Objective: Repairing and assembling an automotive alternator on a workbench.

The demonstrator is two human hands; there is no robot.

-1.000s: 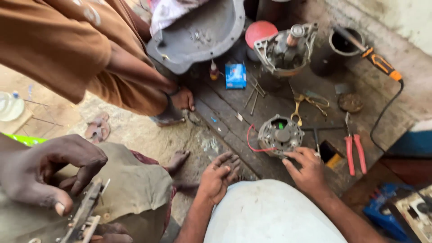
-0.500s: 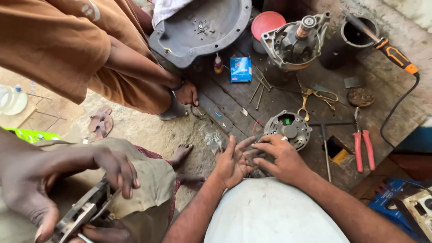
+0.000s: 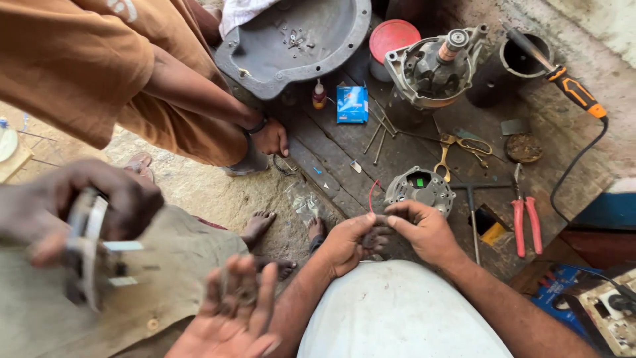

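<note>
the left hand [image 3: 346,244] and the right hand [image 3: 424,229] meet just above the white-clad lap at the bottom middle of the view, both curled narrow around a small dark part [image 3: 376,237] pinched between their fingertips (what the part is, i cannot tell; it is mostly hidden by the fingers). the left hand's thumb and fingers close on it from 9 o'clock, the right hand's from 3 o'clock, with the right forefinger laid across the top.

just beyond the right hand, at its 12 o'clock and nearly touching the knuckles, an alternator housing [image 3: 420,188] sits on the dark wooden boards [image 3: 397,149], a red wire [image 3: 372,192] curling off its 9 o'clock side. at 3 o'clock from the housing lie a t-handle wrench [image 3: 473,205] and red-handled pliers [image 3: 524,222]. yellow-handled scissors [image 3: 457,149] lie at its 1 o'clock, and farther up at 12 o'clock a larger rotor assembly [image 3: 434,65] stands in its casing beside a red lid [image 3: 392,36].

at the lower left, another person's hands are blurred: one grips a metal bracket-like piece [image 3: 89,248], the other hand [image 3: 232,311] is spread open, palm up. a third person in an orange shirt [image 3: 73,59] leans in from 10 o'clock.
</note>
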